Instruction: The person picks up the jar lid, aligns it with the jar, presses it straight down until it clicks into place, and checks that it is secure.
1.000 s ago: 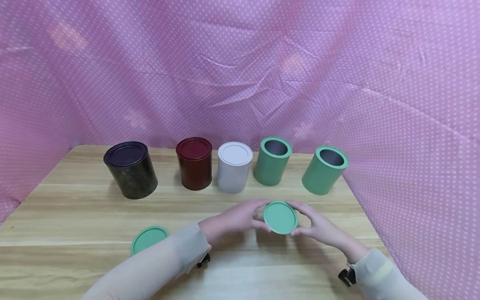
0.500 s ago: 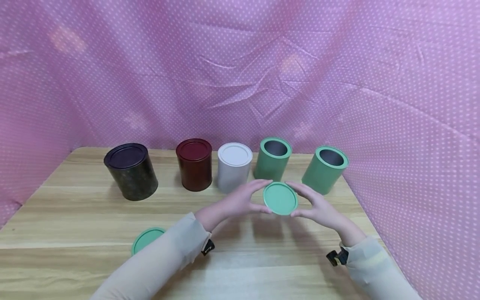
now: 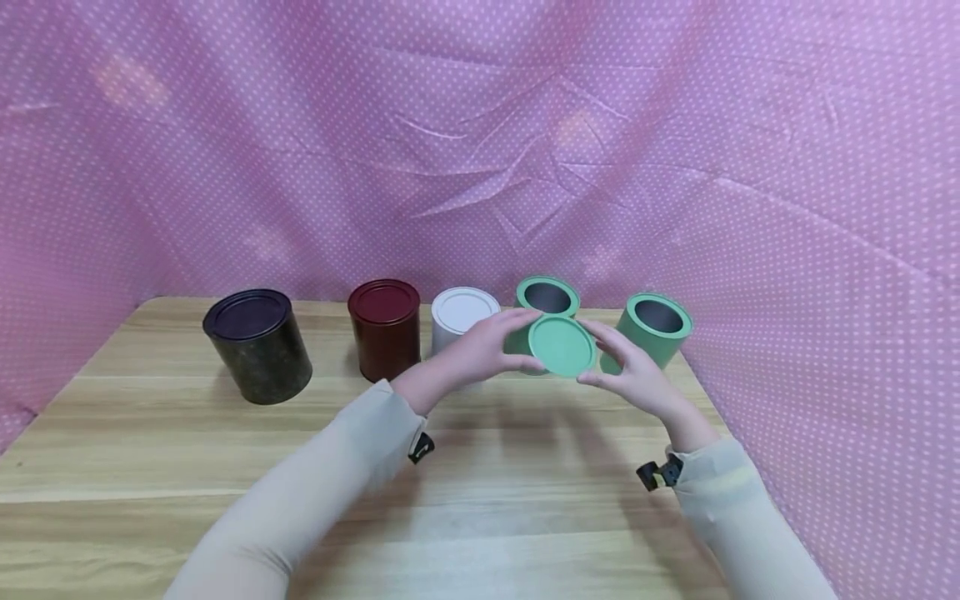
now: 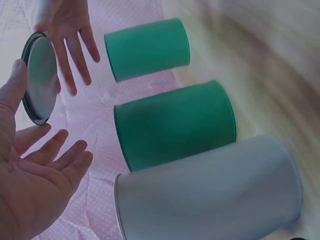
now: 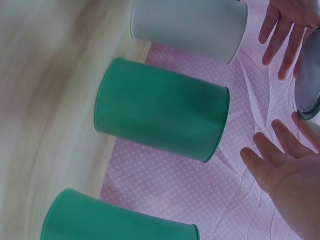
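A round green lid (image 3: 562, 346) hangs in the air, tilted, its flat face toward the head camera. My left hand (image 3: 487, 346) pinches its left edge between thumb and fingers. On the opposite edge my right hand (image 3: 630, 375) pinches it the same way. Just behind the lid stands an open green can (image 5: 162, 110), partly covered by lid and fingers in the head view. Another open green can (image 3: 652, 337) is to its right, behind my right hand. In the left wrist view the lid's metallic underside (image 4: 42, 77) shows, apart from both cans.
A white can (image 3: 465, 310), a dark red can (image 3: 386, 333) and a black can (image 3: 258, 350) stand lidded in a row to the left. The wooden table (image 3: 510, 533) meets pink dotted cloth (image 3: 480, 150) at the back and right side.
Both hands have raised the green lid and carried it forward, toward the left green can. A second green lid on the table has gone out of sight behind my left sleeve.
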